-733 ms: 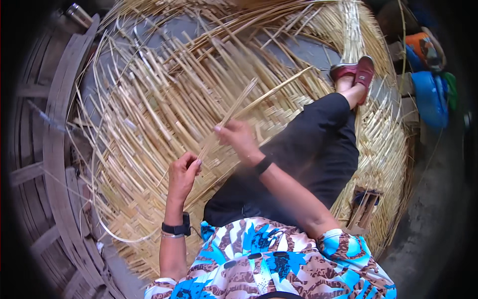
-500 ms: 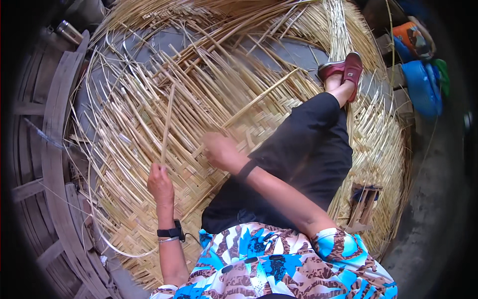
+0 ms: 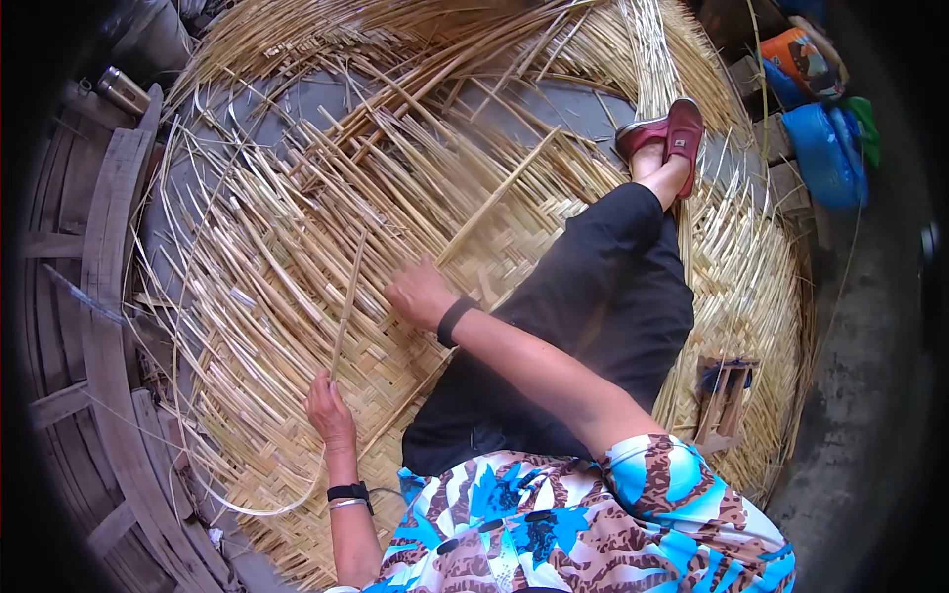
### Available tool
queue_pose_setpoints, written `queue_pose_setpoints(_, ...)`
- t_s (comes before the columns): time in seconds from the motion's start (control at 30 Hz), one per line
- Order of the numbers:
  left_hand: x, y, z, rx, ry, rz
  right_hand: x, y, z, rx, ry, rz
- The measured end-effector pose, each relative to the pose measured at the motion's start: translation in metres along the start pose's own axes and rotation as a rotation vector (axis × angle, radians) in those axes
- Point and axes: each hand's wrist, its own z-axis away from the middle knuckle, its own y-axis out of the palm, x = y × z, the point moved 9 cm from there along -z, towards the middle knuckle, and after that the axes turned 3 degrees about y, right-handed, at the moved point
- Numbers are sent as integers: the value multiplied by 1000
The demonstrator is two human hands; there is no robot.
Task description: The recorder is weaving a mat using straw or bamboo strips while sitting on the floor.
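Observation:
My left hand (image 3: 331, 413) is closed around the lower end of a narrow reed strip (image 3: 348, 304), which slants up and away over a partly woven mat. Ahead and to its right, my right hand (image 3: 420, 295) rests low over the mat's loose reed strips with its fingers curled; what they hold, if anything, is hidden. A wider pale strip (image 3: 499, 198) runs up and right from near its fingertips. The finished herringbone weave (image 3: 381, 381) of the mat shows between my hands and toward me, while long unwoven ends (image 3: 267, 237) spread out on the left.
My crossed legs in black trousers (image 3: 583, 287) and red shoes (image 3: 682, 143) lie across the mat. Loose reeds (image 3: 395, 44) pile up at the far side. Left stands a wooden frame (image 3: 107, 237) with a metal flask (image 3: 124, 91). A small wooden tool (image 3: 725, 400) and blue bag (image 3: 825, 153) are right.
My left hand has come nearer to me with its strip, whose far end now reaches less far. My right hand has shifted slightly left. The whole view has moved a little.

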Motion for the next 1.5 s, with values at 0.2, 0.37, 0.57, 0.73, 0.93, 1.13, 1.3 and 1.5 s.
queue_pose_setpoints(0.2, 18, -21, 17, -259, 20, 91, 4, 15, 0, -132, -54, -69)
queue_pose_setpoints(0.37, 65, -70, 23, -214, -283, -77, -13, -28, 3, -331, -121, -229)
queue_pose_setpoints(0.57, 103, -40, 97, 342, -234, 364, -142, -95, -8, -235, 242, -94)
queue_pose_setpoints(0.73, 129, -56, 107, 193, -643, 604, -185, -58, -3, -11, 162, -2)
queue_pose_setpoints(0.93, 315, -109, 209, -760, -1080, 721, -150, -60, -5, -60, 168, 269)
queue_pose_setpoints(1.13, 382, -131, 284, -1152, -1558, 423, -162, -64, 10, 9, 258, 281)
queue_pose_setpoints(1.3, 423, -77, 224, -594, -1126, 598, -176, -93, 34, -70, 277, 277)
queue_pose_setpoints(1.5, 333, -170, 196, -76, -726, -70, -155, -17, -15, 163, 224, 312)
